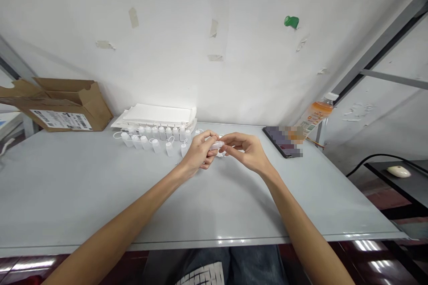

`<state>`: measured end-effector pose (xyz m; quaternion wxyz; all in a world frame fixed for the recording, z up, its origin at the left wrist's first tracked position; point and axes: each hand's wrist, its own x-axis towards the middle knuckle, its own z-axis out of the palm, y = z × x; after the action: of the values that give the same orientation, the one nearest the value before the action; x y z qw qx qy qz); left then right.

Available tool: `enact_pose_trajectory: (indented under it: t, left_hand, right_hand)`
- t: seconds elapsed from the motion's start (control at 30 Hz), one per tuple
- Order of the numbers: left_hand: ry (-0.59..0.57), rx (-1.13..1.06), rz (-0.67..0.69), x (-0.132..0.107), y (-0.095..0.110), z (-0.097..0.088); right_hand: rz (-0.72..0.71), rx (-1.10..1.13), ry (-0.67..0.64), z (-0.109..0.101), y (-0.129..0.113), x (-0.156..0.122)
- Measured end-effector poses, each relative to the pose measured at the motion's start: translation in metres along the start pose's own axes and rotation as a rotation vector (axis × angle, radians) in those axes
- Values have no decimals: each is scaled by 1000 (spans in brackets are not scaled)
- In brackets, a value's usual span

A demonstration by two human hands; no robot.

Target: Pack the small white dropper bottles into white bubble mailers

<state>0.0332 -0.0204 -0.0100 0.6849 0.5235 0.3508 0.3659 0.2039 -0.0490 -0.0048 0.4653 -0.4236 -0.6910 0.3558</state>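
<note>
My left hand (pixel 199 153) and my right hand (pixel 249 153) are raised together just above the grey table (pixel 100 191), with the fingers of both closed in a tight pinch on a small translucent plastic piece (pixel 216 144). It sits between my fingertips, partly hidden, so I cannot tell whether it is a whole bottle or only a cap. Just behind my left hand runs a cluster of small white plastic bottles (pixel 155 140) with looped tethers, some upright in a back row, others lying in front. Behind them lies a stack of white sheets (pixel 157 115). An open cardboard box (pixel 67 107) with a barcode label sits at the far left of the table. To my right lies a dark phone (pixel 279 141), partly blurred, and a plastic drink bottle (pixel 314 116) leans beyond it against the wall.
</note>
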Motion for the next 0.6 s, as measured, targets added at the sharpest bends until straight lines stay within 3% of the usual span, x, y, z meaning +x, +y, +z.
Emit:
enact_pose_trajectory:
  t: [0.3,0.6]
  left_hand:
    - [-96,-30,-207,2,5,-8]
    - [-84,-21,-106,0,3,-3]
  right_hand:
    - [-7,-6,-63,-1,-2,-1]
    - [-22,104,39,4,10,0]
